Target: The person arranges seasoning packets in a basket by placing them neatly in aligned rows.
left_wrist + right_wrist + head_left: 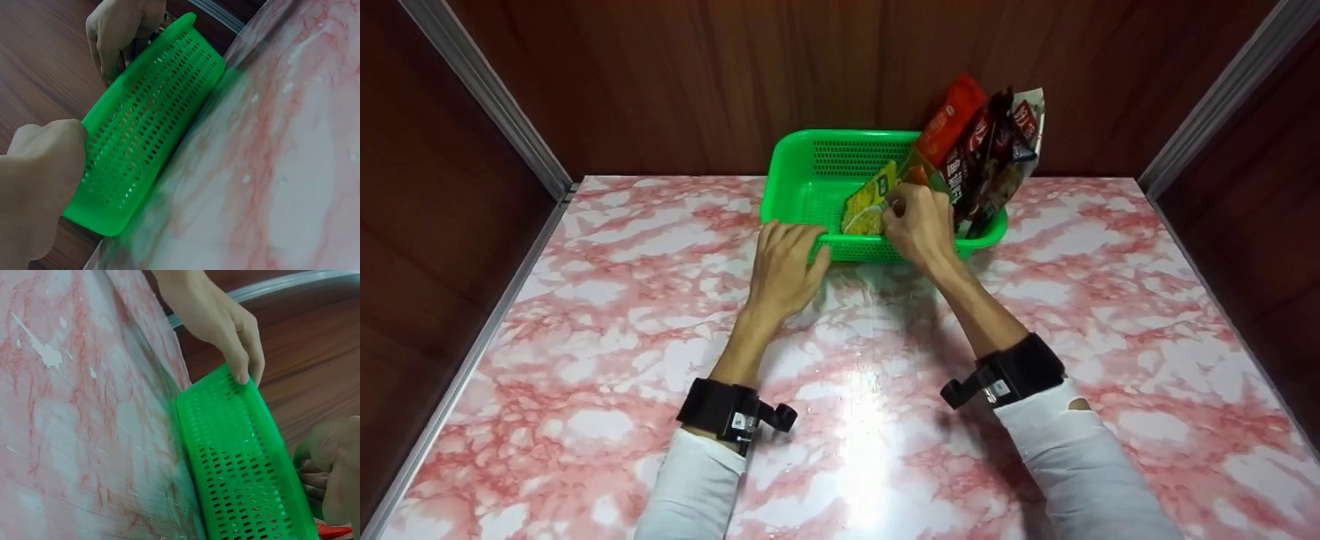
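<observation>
A green plastic basket [802,176] with perforated sides stands at the back of the table. My left hand [786,266] holds its front rim at the left, fingers over the edge and thumb outside, as the right wrist view also shows. Reaching over the front rim, my right hand [919,221] has curled fingers at the right edge of a yellow food packet [866,202] and seems to pinch it. The packet leans upright inside the basket. In the left wrist view the basket wall [152,112] hides the right fingertips.
At the basket's right end stand a red packet [952,120] and dark brown packets [994,161], rising above the rim. A wooden back panel [675,82] is close behind the basket. The red-and-white marbled table [660,322] extends in front.
</observation>
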Demonstrator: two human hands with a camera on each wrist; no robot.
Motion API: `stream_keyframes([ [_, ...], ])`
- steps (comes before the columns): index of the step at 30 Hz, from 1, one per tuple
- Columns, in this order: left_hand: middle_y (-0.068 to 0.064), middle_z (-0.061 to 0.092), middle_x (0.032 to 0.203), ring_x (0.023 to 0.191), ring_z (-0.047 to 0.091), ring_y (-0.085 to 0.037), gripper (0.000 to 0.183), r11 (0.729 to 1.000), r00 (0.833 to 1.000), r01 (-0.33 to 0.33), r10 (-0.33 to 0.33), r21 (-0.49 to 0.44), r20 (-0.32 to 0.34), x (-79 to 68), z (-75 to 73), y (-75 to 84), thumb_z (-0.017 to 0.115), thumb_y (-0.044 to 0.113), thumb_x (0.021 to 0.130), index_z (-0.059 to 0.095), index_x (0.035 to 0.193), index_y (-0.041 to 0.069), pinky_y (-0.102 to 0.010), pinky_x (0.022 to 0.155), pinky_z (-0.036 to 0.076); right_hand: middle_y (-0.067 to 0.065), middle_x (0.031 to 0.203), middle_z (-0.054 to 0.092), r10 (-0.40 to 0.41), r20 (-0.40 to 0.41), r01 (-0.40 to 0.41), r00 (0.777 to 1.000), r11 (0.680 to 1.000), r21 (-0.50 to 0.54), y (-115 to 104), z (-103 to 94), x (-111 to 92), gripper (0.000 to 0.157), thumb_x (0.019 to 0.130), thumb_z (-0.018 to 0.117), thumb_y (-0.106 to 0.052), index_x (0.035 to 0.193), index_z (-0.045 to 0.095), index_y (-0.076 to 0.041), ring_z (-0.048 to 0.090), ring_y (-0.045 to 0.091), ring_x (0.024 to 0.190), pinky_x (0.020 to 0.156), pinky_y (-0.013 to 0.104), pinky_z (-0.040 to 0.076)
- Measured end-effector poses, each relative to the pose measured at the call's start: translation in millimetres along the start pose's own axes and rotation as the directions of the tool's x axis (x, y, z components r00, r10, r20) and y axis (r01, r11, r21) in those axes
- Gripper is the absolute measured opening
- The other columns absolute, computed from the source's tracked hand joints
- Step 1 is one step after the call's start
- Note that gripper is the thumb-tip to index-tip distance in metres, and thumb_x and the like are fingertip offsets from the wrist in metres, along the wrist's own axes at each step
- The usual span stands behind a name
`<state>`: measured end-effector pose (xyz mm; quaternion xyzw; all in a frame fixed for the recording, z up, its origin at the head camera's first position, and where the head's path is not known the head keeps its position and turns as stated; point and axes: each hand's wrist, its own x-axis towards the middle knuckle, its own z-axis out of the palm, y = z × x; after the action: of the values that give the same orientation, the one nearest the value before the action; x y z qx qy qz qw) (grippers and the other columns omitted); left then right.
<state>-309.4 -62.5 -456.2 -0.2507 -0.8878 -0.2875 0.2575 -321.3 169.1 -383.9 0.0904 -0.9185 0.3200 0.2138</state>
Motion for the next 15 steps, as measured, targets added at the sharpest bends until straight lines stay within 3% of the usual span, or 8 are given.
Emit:
stream_keyframes([
  [3, -0.017, 0.081, 0.139, 0.13, 0.072, -0.041, 0.044, 0.997, 0.993, 0.034, -0.043, 0.074, 0.112, 7.7, -4.9, 6.6, 0.061, 0.031, 0.111, 0.076, 0.141, 0.004, -0.06, 0.128, 0.04, 0.023, 0.102, 0.085, -0.006, -0.001, 0.006, 1.0, 1.0, 0.018, -0.1, -1.0, 1.3, 0.029, 0.1, 0.064, -0.006, 0.118, 0.086, 0.0, 0.08, 0.044, 0.092, 0.088, 0.061, 0.064],
  [5, -0.018, 0.08, 0.141, 0.131, 0.074, -0.042, 0.05, 0.993, 0.977, 0.054, -0.073, 0.103, 0.198, 17.6, -8.7, 12.1, 0.058, 0.035, 0.109, 0.075, 0.144, 0.003, -0.059, 0.125, 0.044, 0.023, 0.098, 0.085, -0.013, -0.008, 0.013, 1.0, 0.999, 0.03, 0.1, -2.7, 2.2, 0.03, 0.1, 0.063, -0.005, 0.116, 0.086, 0.001, 0.079, 0.044, 0.089, 0.085, 0.061, 0.063],
  [10, -0.022, 0.082, 0.125, 0.104, 0.078, -0.041, 0.056, 0.989, 0.902, 0.104, -0.139, 0.105, 0.409, 47.2, -13.3, 23.4, 0.048, 0.042, 0.111, 0.075, 0.141, 0.003, -0.055, 0.1, 0.058, 0.021, 0.094, 0.083, -0.02, -0.019, 0.021, 1.0, 0.998, 0.063, 5.1, -2.9, 7.5, 0.029, 0.102, 0.062, -0.007, 0.115, 0.086, 0.001, 0.076, 0.04, 0.083, 0.081, 0.057, 0.062],
  [13, -0.018, 0.076, 0.104, 0.087, 0.069, -0.034, 0.05, 0.987, 0.859, 0.141, -0.159, 0.073, 0.486, 58.8, -12.4, 28.4, 0.045, 0.042, 0.115, 0.078, 0.121, 0.005, -0.05, 0.086, 0.057, 0.022, 0.096, 0.083, -0.028, -0.022, 0.029, 0.999, 0.998, 0.053, 3.3, -3.3, 9.0, 0.029, 0.102, 0.062, -0.006, 0.115, 0.086, 0.002, 0.077, 0.04, 0.085, 0.082, 0.056, 0.064],
  [15, -0.012, 0.066, 0.09, 0.08, 0.062, -0.029, 0.047, 0.986, 0.845, 0.158, -0.159, 0.045, 0.511, 64.1, -10.8, 32.3, 0.043, 0.042, 0.117, 0.073, 0.103, 0.008, -0.046, 0.081, 0.052, 0.025, 0.098, 0.083, -0.026, -0.035, 0.027, 0.999, 0.999, 0.024, -3.8, -6.8, 7.7, 0.028, 0.102, 0.062, -0.004, 0.115, 0.085, 0.005, 0.078, 0.044, 0.088, 0.086, 0.059, 0.064],
])
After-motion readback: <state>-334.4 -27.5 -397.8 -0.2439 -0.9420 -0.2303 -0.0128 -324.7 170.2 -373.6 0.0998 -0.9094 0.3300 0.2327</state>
